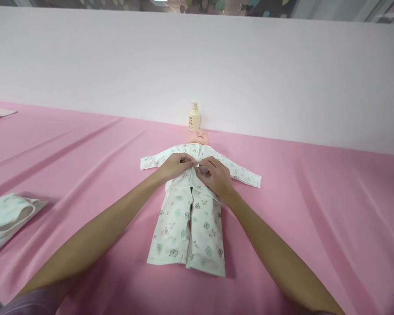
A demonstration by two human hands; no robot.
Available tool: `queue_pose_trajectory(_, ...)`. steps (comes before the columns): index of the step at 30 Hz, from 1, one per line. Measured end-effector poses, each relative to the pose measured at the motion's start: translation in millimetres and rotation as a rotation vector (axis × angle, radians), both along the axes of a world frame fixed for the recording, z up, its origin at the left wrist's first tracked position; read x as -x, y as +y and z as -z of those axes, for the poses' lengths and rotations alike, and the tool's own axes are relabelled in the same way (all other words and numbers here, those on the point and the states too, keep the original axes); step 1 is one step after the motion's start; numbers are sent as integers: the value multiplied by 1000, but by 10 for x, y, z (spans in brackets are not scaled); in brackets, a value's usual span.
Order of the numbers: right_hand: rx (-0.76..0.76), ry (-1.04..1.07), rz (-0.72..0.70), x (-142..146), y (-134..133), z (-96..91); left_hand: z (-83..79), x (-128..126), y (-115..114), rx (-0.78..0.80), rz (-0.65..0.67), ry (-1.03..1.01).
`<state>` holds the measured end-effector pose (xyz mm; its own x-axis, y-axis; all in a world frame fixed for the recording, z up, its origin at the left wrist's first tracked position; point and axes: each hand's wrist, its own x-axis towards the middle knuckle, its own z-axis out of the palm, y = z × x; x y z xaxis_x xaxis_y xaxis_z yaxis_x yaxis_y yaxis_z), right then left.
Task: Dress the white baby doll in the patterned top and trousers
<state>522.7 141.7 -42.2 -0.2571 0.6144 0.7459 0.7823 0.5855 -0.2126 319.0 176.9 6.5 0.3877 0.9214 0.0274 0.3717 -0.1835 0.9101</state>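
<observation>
A white baby jacket (pixel 185 181) with a small print lies spread out, its sleeves stretched to both sides. Below it are matching baby trousers (pixel 175 227), the waist tucked under the jacket's hem. My left hand (pixel 179 166) pinches the front edge of the jacket near the middle of the chest. From the other side my right hand (pixel 215 175) grips the same front opening, fingertips almost touching those of the left. A small pale fastener (pixel 197 166) shows between the fingertips. Whether it is done up, I cannot tell.
The pink sheet (pixel 95 175) has several creases. Just above the jacket's collar lies a peach-coloured item (pixel 201 136), with a cream pump bottle (pixel 194 117) behind it against the white wall (pixel 118 65). Folded printed cloth (pixel 9 218) sits at left; another piece (pixel 0 112) lies farther back.
</observation>
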Motion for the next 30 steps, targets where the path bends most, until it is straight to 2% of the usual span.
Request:
queue_pose_trajectory(6,42,84,-41,10,-7,-39,-2,-1,10,-67,27,58)
queue_pose_trajectory(14,161,194,-92,-20,28,-34,10,52,44,-46,31,67)
queue_pose_trajectory(18,232,244,-119,-33,45,-31,11,31,30,-87,36,70)
queue_pose_trajectory(24,261,309,-124,-32,49,-16,33,-13,8,-189,3,111)
queue_pose_trajectory(27,293,323,-157,-66,29,-96,37,-1,-18,-257,-17,152)
queue_pose_trajectory(30,412,369,-119,-95,67,-270,-10,10,-20,-268,-32,184)
